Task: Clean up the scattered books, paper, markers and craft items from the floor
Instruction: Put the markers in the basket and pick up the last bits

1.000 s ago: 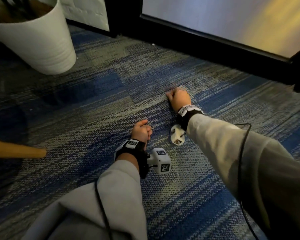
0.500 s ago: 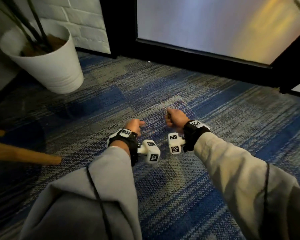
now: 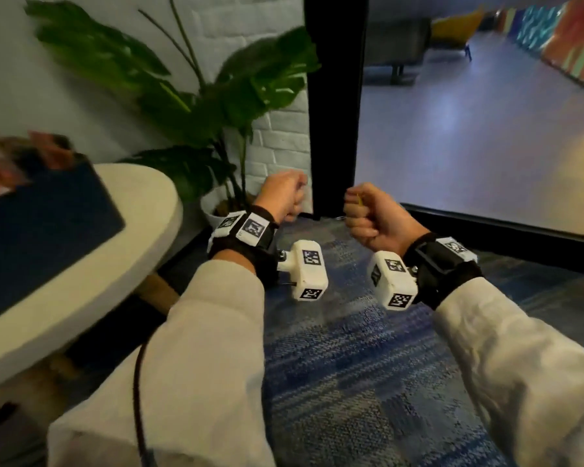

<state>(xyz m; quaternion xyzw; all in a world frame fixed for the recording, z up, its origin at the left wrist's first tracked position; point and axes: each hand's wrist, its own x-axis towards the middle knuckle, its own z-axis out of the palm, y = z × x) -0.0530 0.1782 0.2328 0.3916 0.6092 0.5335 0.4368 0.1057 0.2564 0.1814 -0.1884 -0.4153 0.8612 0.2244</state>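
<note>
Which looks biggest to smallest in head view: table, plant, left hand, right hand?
1-2. Table, plant: similar spread; table nearer and cropped, so unranked.
3-4. Left hand, right hand: alike; right grips a thin yellow item.

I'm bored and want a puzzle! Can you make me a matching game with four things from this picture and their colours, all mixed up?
Things:
1. plant leaves
2. table edge
3. carpet
4. door frame

Colours:
A. black
B. blue and grey
C. cream
D. green

Pairs: 1-D, 2-C, 3-B, 4-A
</note>
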